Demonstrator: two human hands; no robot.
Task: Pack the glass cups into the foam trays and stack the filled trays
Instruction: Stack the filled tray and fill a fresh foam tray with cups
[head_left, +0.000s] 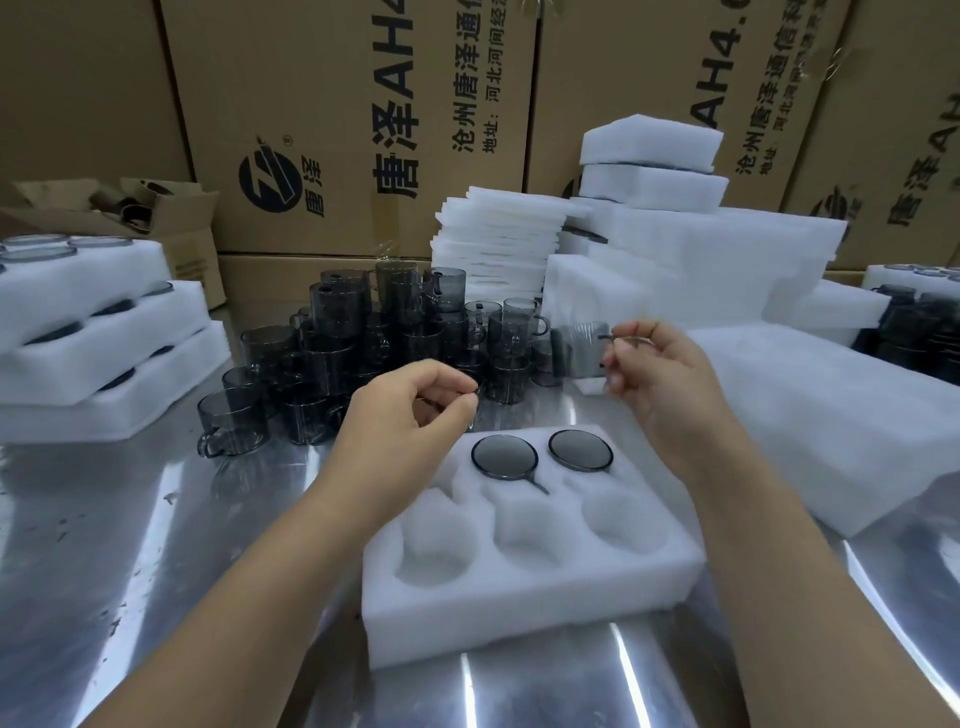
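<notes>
A white foam tray (519, 613) with six round pockets lies in front of me on the metal table. Two smoky glass cups (504, 457) (581, 449) sit in its back row; the three front pockets are bare. My left hand (405, 415) hovers over the back-left pocket and pinches the thin handle of a glass cup (474, 402) that is mostly hidden behind my fingers. My right hand (654, 369) holds another smoky cup (579, 351) by its handle, in the air beyond the tray's back right corner. A pile of loose cups (363, 343) stands behind the tray.
Three filled trays (104, 332) are stacked at the left. Stacks of foam sheets (498, 244) and foam blocks (701, 260) stand at the back, a big foam slab (831, 415) lies at the right. More cups (914, 322) sit far right. Cardboard boxes (337, 130) wall the back.
</notes>
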